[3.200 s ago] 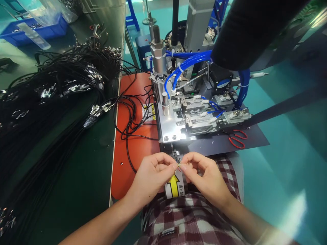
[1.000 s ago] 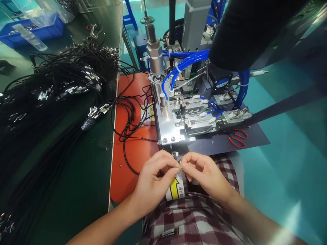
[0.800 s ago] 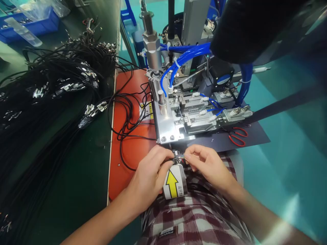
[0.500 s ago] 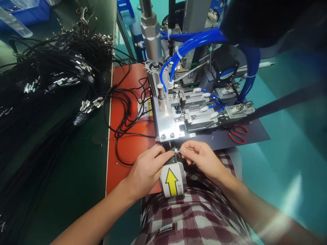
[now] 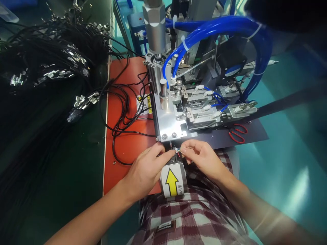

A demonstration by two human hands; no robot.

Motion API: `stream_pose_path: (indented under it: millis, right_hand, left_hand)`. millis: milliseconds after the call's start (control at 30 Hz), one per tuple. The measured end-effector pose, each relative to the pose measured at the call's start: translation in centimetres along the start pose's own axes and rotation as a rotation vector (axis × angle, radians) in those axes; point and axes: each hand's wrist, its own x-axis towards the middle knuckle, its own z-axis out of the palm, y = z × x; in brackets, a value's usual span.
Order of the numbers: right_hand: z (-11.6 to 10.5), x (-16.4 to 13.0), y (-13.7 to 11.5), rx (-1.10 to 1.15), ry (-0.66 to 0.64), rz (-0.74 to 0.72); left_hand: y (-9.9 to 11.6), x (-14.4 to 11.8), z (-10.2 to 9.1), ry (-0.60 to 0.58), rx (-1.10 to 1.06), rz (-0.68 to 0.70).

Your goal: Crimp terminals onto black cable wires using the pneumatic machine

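Observation:
Thin coloured wires [image 5: 178, 150], one of them red, show between my two hands at the front of a metal machine [image 5: 167, 124]. My left hand [image 5: 148, 166] is closed, its thumb and fingers pinched at the wires' left end; a black cable lies close behind it. From the other side, my right hand [image 5: 198, 154] pinches the wires' tips between thumb and forefinger. Just below the fingers sits a rounded white part with a yellow arrow [image 5: 172, 180]. What the left palm covers is hidden.
Black cables [image 5: 125, 112] loop over the orange board [image 5: 127, 143] at left. Beyond it lies a large heap of black cables with metal connectors [image 5: 84, 102]. Blue air hoses [image 5: 219, 27] arch above the machine. Red-handled scissors [image 5: 238, 133] lie on a dark plate at right.
The camera view has shifted slightly, so the machine and hoses sit a little differently in the picture. Both hands keep nearly the same pinch on the wires.

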Motion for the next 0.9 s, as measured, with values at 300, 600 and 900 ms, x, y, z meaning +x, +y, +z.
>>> stream_pose_path:
  millis: [300, 600, 900]
  right_hand:
    - [0.0, 0.1, 0.4, -0.026, 0.029, -0.027]
    - [0.8, -0.4, 1.4, -0.052, 0.127, -0.203]
    - [1.1, -0.2, 2.5, -0.048, 0.168, -0.291]
  left_hand:
    - [0.0, 0.1, 0.4, -0.021, 0.052, 0.008]
    - [0.1, -0.1, 0.6, -0.024, 0.093, 0.017]
    - [0.1, -0.1, 0.5, -0.016, 0.112, 0.016]
